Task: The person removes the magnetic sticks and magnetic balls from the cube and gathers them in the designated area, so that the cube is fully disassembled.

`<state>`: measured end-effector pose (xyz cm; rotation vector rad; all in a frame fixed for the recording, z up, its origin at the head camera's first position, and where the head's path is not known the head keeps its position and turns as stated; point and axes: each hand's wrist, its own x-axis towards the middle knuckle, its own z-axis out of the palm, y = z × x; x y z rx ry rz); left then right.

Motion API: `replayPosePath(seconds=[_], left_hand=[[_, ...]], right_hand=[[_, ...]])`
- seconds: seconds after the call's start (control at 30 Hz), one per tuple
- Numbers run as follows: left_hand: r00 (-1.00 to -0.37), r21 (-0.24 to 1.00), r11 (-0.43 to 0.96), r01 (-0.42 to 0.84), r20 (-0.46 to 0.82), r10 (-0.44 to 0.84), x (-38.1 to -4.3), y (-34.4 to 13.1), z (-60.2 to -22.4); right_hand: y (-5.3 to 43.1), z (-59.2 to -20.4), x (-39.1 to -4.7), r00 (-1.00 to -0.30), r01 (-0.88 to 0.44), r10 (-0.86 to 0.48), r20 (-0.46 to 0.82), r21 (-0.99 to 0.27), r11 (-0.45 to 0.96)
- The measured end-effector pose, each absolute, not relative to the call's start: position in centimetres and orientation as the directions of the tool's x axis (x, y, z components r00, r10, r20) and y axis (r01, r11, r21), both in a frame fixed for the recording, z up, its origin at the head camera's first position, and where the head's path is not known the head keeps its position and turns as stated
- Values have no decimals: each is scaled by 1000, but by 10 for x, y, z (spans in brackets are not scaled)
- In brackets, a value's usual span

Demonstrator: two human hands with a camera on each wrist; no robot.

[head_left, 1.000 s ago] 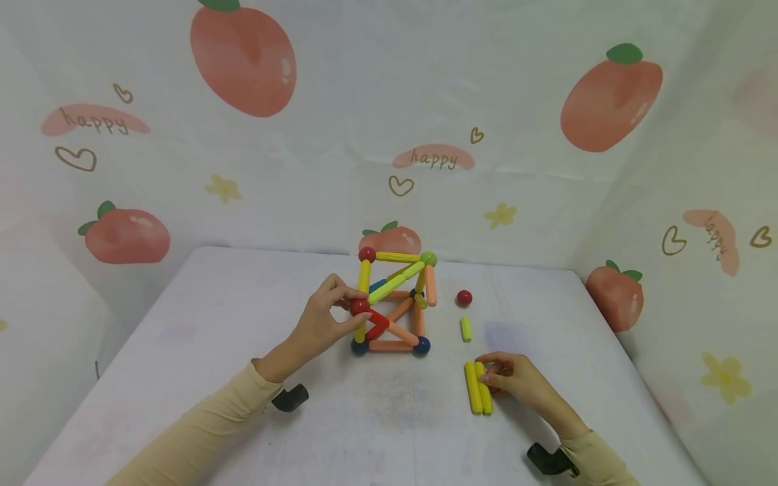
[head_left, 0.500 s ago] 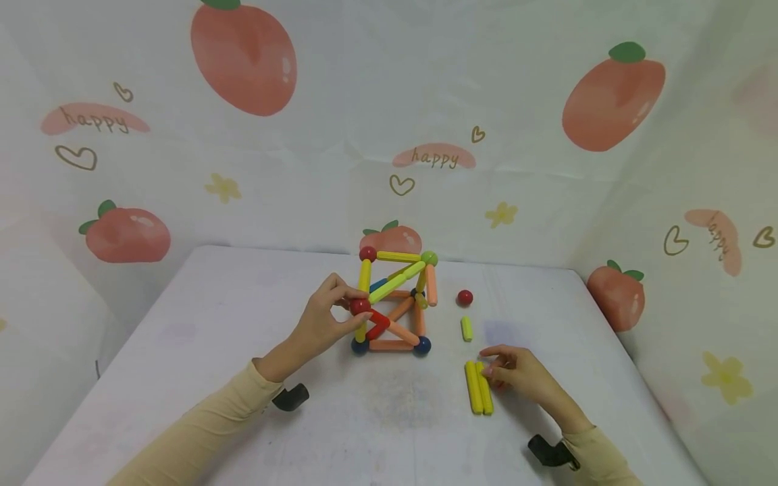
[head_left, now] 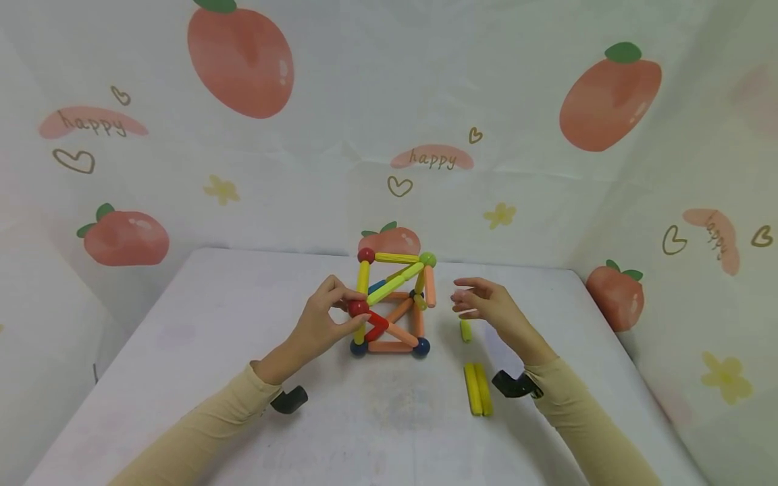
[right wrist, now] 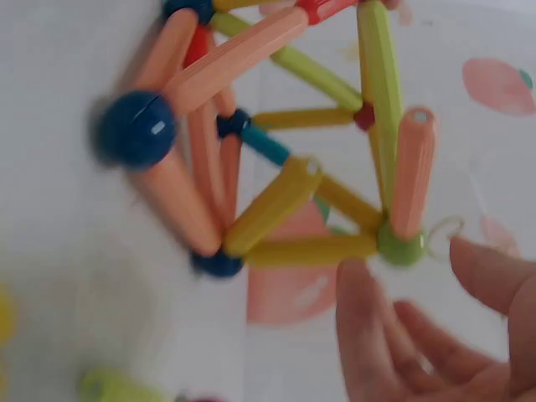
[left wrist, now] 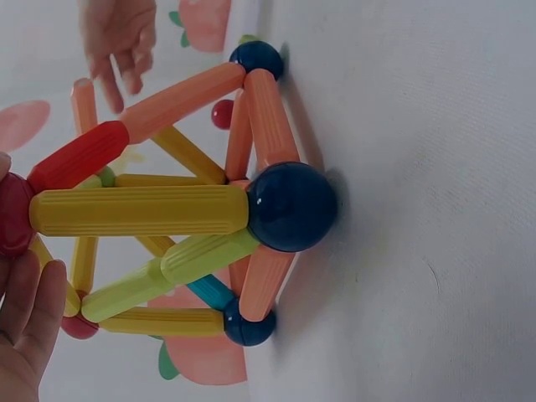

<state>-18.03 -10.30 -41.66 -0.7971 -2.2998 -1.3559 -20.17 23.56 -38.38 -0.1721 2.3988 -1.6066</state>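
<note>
Red ball (head_left: 358, 308) atop upright stick (left wrist: 141, 210)

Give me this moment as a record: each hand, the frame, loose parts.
left hand: pinches red ball at the frame's near left upper corner
right hand: holds nothing, right of the frame, not touching it
frame: balls and rods, standing on the table
free end: orange rod, joined only to green ball
loose parts: two yellow rods side by side, short green rod, second red ball
</note>
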Motion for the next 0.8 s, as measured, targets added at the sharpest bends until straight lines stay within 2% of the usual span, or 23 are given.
replayPosePath(seconds=[0.33,0.8], left_hand=[[-777,678,379,630,560,287,-181,-103,-417],[-771,672,378,636,569,287,-182,-104,-418]], right_hand=[[195,-371,-226,-962,162,-162,-219,-938,307],[185,-376,-229,-958,161,-194,-212,-955,248]])
